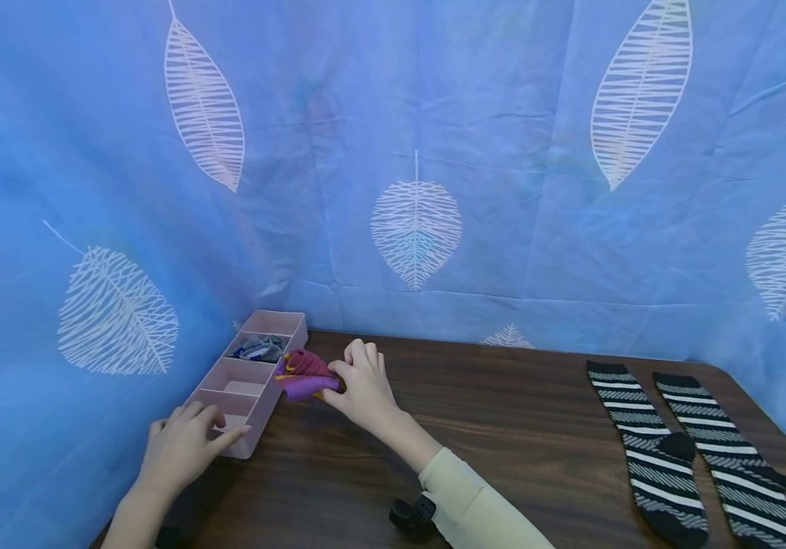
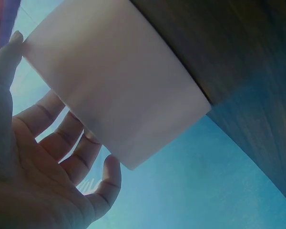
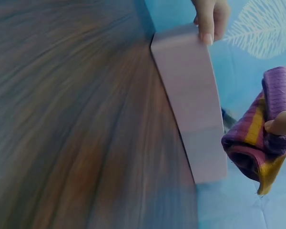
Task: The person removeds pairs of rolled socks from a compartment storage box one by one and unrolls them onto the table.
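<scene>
My right hand [image 1: 365, 389] pinches a bundle of folded socks [image 1: 306, 374], knitted in purple, maroon and yellow, between thumb and fingers. It holds the bundle above the right wall of a pale pink organizer box [image 1: 265, 412]. In the right wrist view the socks [image 3: 257, 133] show a rolled purple part and a yellow tip. At the box's near end, my left hand [image 1: 183, 446] grips the rim, with the thumb along the right side. The left wrist view shows its fingers [image 2: 78, 162] bent over the edge of the end wall [image 2: 119, 86].
The box has several compartments in a row; a grey-and-blue folded bundle [image 1: 258, 348] lies in one towards the back. Two black-and-white striped socks [image 1: 646, 450] [image 1: 736, 465] lie flat on the right of the dark wooden table [image 1: 502, 427]. A blue leaf-patterned curtain [image 1: 489, 252] hangs behind.
</scene>
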Demonstrator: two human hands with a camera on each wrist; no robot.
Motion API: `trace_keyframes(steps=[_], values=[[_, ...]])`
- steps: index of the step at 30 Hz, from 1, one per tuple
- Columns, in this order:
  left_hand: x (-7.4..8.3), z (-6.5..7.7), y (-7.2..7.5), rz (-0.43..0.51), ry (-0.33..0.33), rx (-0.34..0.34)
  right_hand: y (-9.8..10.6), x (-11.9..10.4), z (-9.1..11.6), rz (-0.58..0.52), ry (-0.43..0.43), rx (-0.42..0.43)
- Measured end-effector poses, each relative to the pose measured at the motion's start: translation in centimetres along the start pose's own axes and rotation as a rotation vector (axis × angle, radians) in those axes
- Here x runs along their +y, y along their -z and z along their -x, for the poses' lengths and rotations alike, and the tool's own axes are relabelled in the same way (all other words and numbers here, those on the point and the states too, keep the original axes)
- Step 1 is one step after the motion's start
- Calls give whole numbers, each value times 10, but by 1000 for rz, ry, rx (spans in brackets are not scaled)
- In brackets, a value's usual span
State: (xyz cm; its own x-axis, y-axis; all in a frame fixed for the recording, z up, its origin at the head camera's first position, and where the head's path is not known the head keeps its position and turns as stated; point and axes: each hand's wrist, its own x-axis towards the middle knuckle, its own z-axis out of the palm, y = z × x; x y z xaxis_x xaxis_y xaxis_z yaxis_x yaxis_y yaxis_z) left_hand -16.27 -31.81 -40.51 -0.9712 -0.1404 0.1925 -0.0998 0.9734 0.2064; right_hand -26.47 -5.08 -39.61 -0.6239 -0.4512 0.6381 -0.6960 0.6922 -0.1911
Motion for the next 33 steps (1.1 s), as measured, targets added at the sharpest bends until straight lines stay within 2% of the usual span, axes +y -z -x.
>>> trace_keyframes(steps=[5, 9, 23, 33], values=[[-1, 1, -3, 6, -9, 26, 11, 14, 15, 77, 31, 4], [-1, 2, -3, 4, -15, 39, 19, 24, 26, 98, 22, -6], [-2, 1, -1, 1, -11, 8, 60, 60, 57, 182, 29, 13], [-1, 1, -1, 8, -18, 17, 88, 89, 82, 247, 63, 46]])
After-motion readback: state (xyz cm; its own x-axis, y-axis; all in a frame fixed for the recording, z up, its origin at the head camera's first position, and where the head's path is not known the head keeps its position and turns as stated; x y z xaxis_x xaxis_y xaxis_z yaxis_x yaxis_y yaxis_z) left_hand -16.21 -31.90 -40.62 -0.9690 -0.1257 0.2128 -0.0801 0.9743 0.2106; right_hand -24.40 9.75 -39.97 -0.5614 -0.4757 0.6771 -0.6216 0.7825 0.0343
